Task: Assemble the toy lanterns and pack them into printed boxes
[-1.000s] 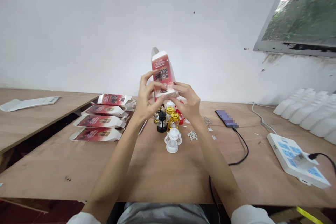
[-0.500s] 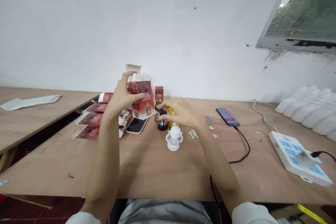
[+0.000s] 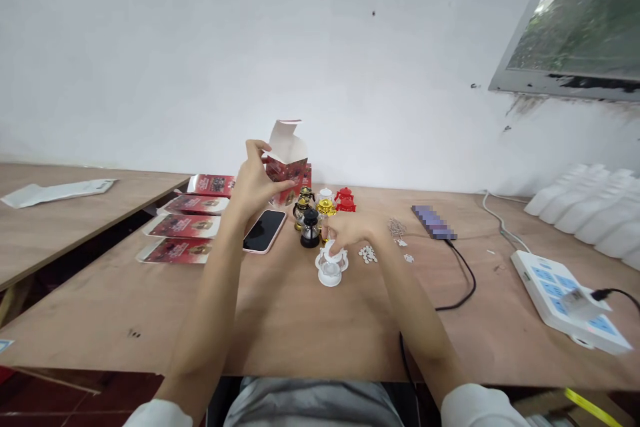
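Grip, left hand (image 3: 254,180): clasped about one red printed box (image 3: 287,177), thumb across its front, fingertips partly lost behind it. Box: upper flap raised, pale inside showing; located past the pink-edged phone (image 3: 265,231). Whether its base touches the tabletop (image 3: 300,333) I cannot tell. Behind it, a second red box (image 3: 308,175), mostly covered.

Grip, right hand (image 3: 353,229): fingers bent over the cap of the near white lantern (image 3: 330,273), hiding part of it; whether they close on it I cannot tell. Lantern: upright on the tabletop.

Lanterns, assorted, beyond: one black (image 3: 310,232); gold ones (image 3: 326,206), partly behind the right hand, count uncertain; red ones (image 3: 345,203), overlapping; a far white one (image 3: 327,193), lower part hidden.

White discs (image 3: 367,254): loose pile, near the right hand. Fine tangled pieces (image 3: 397,227): too small to identify. Flat-lying cartons (image 3: 185,225): four, in a row; the nearer ones' ends covered by the left forearm (image 3: 215,307). Second phone (image 3: 433,221): screen blurred. Window (image 3: 585,27): cut off at upper right.
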Demonstrator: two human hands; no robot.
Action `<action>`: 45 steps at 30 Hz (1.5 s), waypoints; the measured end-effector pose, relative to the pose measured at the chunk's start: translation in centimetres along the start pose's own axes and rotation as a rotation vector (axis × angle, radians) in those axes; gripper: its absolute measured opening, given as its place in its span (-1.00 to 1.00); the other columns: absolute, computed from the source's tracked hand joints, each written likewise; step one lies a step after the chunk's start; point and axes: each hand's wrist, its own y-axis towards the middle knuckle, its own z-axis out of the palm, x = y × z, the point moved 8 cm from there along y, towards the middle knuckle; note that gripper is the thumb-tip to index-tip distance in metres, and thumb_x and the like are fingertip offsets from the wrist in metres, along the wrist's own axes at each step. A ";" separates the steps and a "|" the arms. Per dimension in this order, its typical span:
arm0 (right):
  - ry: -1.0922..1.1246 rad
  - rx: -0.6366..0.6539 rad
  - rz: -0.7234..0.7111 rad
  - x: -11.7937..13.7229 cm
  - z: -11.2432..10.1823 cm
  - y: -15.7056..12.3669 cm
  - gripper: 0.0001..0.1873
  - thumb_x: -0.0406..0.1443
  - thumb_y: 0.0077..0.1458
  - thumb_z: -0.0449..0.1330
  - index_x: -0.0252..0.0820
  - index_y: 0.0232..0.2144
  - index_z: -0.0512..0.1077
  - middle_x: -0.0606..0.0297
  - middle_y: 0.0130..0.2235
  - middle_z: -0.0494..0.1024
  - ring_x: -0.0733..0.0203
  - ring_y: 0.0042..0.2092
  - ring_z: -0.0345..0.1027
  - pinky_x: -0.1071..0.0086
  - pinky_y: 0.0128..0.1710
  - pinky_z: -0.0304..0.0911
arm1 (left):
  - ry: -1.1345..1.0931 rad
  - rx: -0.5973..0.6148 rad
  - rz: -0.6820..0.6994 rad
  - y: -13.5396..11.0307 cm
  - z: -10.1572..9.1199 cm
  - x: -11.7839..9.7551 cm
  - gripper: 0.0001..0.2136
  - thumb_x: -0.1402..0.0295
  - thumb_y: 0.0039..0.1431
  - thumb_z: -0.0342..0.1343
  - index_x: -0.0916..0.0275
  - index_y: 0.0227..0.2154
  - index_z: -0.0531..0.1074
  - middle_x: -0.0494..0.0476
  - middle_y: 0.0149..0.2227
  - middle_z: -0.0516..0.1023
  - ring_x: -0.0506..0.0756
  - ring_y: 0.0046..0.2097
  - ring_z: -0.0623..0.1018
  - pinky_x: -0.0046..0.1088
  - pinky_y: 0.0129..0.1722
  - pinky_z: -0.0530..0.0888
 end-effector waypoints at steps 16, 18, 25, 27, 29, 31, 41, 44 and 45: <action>0.158 -0.252 -0.163 1.3 -2.3 -1.3 -0.72 -0.33 -0.16 0.19 -0.16 -0.30 0.27 0.28 -0.30 0.43 0.22 -0.31 0.30 0.45 -0.45 0.12 | 0.043 0.230 0.036 -0.6 4.3 -1.1 -0.45 0.37 -0.18 0.25 0.16 -0.13 0.09 0.00 -0.28 0.36 0.02 -0.35 0.45 -0.38 -0.28 0.42; 0.361 -0.390 -0.292 1.1 -4.0 -3.1 -0.74 -0.35 -0.12 0.15 -0.13 -0.29 0.24 0.31 -0.26 0.41 0.24 -0.27 0.30 0.43 -0.37 0.18 | 0.096 0.337 0.030 -0.9 5.0 -1.6 -0.44 0.36 -0.17 0.25 0.16 -0.10 0.10 -0.02 -0.34 0.37 0.02 -0.41 0.42 -0.41 -0.36 0.39; 0.926 -1.127 -0.509 -3.5 -9.1 -8.1 -0.91 -0.23 0.12 0.01 -0.07 -0.29 0.20 0.32 -0.30 0.37 0.26 -0.26 0.32 0.33 -0.25 0.28 | 0.106 0.474 0.073 -1.8 5.5 -5.6 -0.48 0.40 -0.12 0.18 0.14 -0.06 0.12 0.00 -0.39 0.44 0.08 -0.40 0.46 -0.41 -0.39 0.36; 0.992 -1.368 -0.429 -5.6 -9.3 -8.7 -0.90 -0.20 0.16 -0.03 -0.06 -0.29 0.19 0.34 -0.34 0.33 0.28 -0.32 0.30 0.34 -0.30 0.28 | 0.060 0.481 0.084 -2.0 5.5 -6.5 -0.46 0.38 -0.14 0.22 0.13 -0.07 0.12 0.05 -0.33 0.47 0.10 -0.34 0.49 -0.39 -0.35 0.38; 1.004 -1.577 -0.346 -7.1 -9.1 -9.3 -0.89 -0.18 0.17 -0.04 -0.06 -0.30 0.19 0.34 -0.36 0.30 0.29 -0.34 0.29 0.34 -0.29 0.28 | 0.037 0.498 0.094 -2.2 5.6 -7.1 -0.45 0.35 -0.13 0.23 0.13 -0.07 0.11 0.08 -0.28 0.49 0.12 -0.31 0.51 -0.38 -0.35 0.39; 0.945 -1.757 -0.251 -7.8 -8.8 -10.2 -0.88 -0.18 0.17 -0.01 -0.08 -0.32 0.19 0.34 -0.34 0.30 0.29 -0.30 0.28 0.33 -0.24 0.26 | 0.068 0.506 0.111 -2.4 5.8 -7.6 -0.46 0.34 -0.12 0.22 0.13 -0.07 0.11 0.10 -0.26 0.50 0.14 -0.30 0.52 -0.38 -0.36 0.39; 0.368 -1.880 -0.045 -5.6 -9.3 -13.8 -0.86 -0.21 0.16 0.03 -0.14 -0.36 0.27 0.37 -0.40 0.31 0.33 -0.39 0.21 0.41 -0.41 0.15 | 0.235 0.498 0.143 -2.9 6.0 -8.8 -0.42 0.18 -0.12 0.24 0.16 -0.07 0.10 0.15 -0.26 0.49 0.21 -0.28 0.54 -0.38 -0.41 0.37; 0.341 -1.772 -0.022 -5.9 -9.5 -13.5 -0.89 -0.26 0.11 0.10 -0.16 -0.43 0.29 0.42 -0.47 0.32 0.39 -0.52 0.09 0.42 -0.50 0.07 | 0.287 0.513 0.161 -3.1 6.0 -9.2 -0.44 0.16 -0.11 0.22 0.16 -0.07 0.10 0.15 -0.24 0.48 0.18 -0.31 0.52 -0.40 -0.44 0.35; 0.326 -1.742 -0.026 -5.8 -9.6 -13.2 -0.90 -0.27 0.10 0.11 -0.16 -0.44 0.29 0.42 -0.48 0.33 0.39 -0.52 0.08 0.42 -0.50 0.07 | 0.310 0.521 0.171 -3.2 6.2 -9.4 -0.45 0.15 -0.10 0.21 0.16 -0.07 0.11 0.15 -0.23 0.48 0.18 -0.32 0.52 -0.41 -0.44 0.34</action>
